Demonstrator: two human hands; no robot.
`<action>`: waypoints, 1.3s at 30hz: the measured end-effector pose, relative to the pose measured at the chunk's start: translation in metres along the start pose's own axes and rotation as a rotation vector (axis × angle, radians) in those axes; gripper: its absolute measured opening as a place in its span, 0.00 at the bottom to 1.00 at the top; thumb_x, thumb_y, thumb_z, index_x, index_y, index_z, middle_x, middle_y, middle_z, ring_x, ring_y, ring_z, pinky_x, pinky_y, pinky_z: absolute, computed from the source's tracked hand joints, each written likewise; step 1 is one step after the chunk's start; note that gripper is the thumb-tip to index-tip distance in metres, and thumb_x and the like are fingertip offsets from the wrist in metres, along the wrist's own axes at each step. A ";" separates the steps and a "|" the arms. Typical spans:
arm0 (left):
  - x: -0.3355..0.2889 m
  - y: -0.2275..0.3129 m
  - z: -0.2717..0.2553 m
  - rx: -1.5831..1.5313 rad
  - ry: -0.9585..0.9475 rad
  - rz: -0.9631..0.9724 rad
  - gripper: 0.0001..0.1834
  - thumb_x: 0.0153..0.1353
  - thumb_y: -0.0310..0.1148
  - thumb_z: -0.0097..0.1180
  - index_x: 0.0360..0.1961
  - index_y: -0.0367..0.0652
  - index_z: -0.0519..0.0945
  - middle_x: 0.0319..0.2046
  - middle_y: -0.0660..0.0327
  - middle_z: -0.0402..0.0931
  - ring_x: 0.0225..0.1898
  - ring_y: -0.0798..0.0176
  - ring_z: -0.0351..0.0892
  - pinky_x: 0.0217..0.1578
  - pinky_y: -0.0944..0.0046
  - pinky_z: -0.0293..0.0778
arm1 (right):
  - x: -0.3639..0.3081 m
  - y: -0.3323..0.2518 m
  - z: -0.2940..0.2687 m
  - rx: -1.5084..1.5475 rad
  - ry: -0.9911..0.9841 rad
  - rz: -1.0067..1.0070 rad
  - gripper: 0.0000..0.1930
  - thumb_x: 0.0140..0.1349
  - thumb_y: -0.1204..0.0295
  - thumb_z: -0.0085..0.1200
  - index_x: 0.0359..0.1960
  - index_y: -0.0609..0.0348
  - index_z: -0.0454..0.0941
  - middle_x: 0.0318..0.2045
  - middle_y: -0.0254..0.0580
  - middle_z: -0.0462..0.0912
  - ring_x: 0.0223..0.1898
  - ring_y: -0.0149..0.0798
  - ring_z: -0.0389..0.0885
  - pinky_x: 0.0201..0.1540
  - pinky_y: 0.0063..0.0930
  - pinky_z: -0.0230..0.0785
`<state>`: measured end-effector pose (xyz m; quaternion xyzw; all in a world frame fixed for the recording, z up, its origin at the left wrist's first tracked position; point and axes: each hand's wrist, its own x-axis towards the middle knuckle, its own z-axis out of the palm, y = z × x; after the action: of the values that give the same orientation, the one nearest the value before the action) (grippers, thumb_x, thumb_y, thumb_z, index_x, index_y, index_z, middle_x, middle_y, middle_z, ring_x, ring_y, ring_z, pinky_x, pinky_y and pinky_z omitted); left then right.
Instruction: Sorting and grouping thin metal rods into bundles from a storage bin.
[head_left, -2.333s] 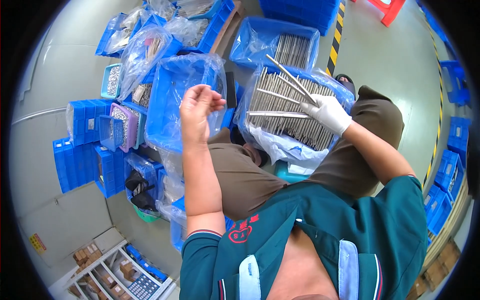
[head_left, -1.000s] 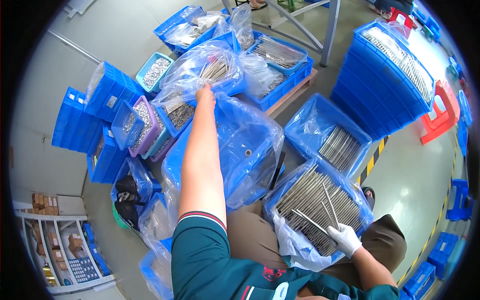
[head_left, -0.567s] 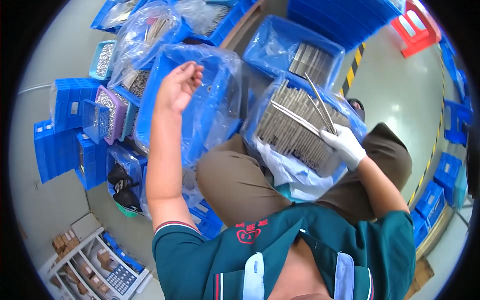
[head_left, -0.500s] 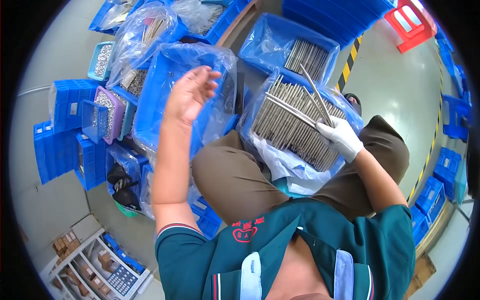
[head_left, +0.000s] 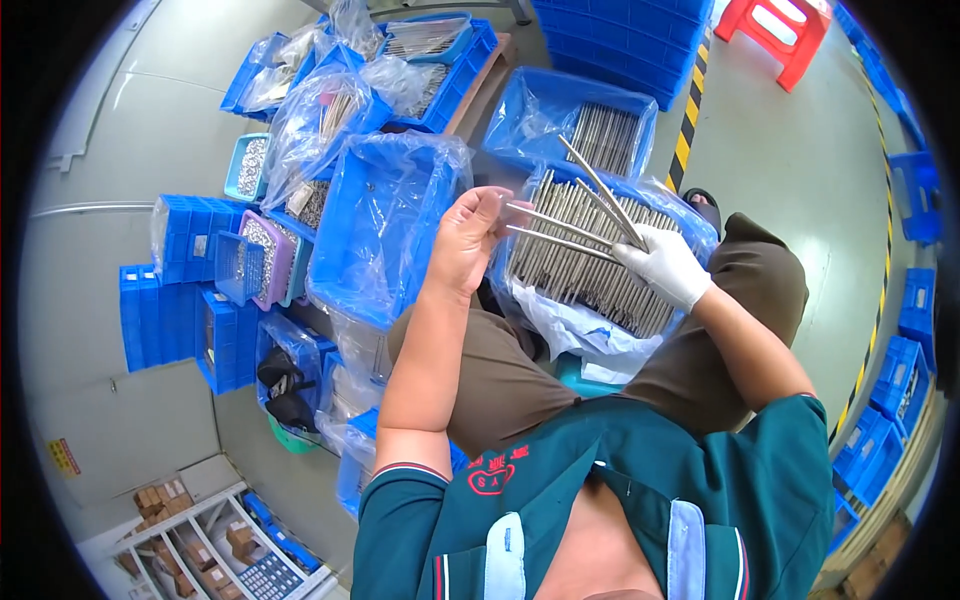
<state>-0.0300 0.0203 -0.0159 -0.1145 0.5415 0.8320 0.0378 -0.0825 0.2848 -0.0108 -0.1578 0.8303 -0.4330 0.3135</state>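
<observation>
My bare left hand (head_left: 468, 238) has its fingers loosely bent and apart, right beside the free tips of two rods. Those belong to a few slim, tapering metal rods (head_left: 565, 230) fanned out of my right hand (head_left: 664, 268), which wears a white glove and grips them at their near ends. Whether my left fingertips touch a rod tip is too small to tell. Beneath the rods is a blue bin (head_left: 712, 235) lined with clear plastic, holding many similar rods (head_left: 590, 285) in rows. White paper (head_left: 585, 335) lies along its near side.
Left of the rod bin is a plastic-lined blue bin (head_left: 350, 200). Behind it, another blue bin (head_left: 510, 125) holds more rods. Baskets of small metal parts (head_left: 262, 255) and blue crates (head_left: 165, 325) stand at the left. A red stool (head_left: 790, 45) is far right.
My left hand has moved right, from above the plastic-lined bin to the rod tips. The view has shifted, and my right hand still grips the rods, now spread a little differently.
</observation>
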 end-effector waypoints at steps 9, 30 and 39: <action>0.002 0.003 0.008 0.023 -0.003 0.045 0.10 0.61 0.33 0.55 0.41 0.40 0.74 0.38 0.53 0.80 0.39 0.63 0.78 0.44 0.66 0.71 | -0.001 0.006 -0.002 -0.077 0.059 -0.083 0.16 0.58 0.60 0.51 0.35 0.62 0.77 0.26 0.53 0.78 0.31 0.50 0.79 0.38 0.36 0.68; 0.000 0.006 0.005 0.042 0.011 -0.063 0.16 0.63 0.41 0.52 0.41 0.37 0.75 0.36 0.54 0.80 0.36 0.61 0.80 0.39 0.64 0.72 | 0.005 0.008 0.002 -0.008 0.080 -0.073 0.15 0.58 0.61 0.52 0.35 0.61 0.78 0.26 0.52 0.78 0.31 0.49 0.79 0.37 0.35 0.68; -0.002 0.006 0.004 0.077 -0.020 -0.058 0.15 0.62 0.38 0.54 0.40 0.37 0.74 0.37 0.54 0.79 0.38 0.60 0.80 0.42 0.62 0.73 | 0.006 0.013 0.004 -0.045 0.152 -0.175 0.14 0.58 0.61 0.53 0.34 0.61 0.77 0.26 0.53 0.78 0.32 0.53 0.79 0.36 0.37 0.69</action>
<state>-0.0297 0.0214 -0.0090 -0.1203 0.5693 0.8101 0.0717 -0.0837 0.2864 -0.0253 -0.2034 0.8441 -0.4508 0.2072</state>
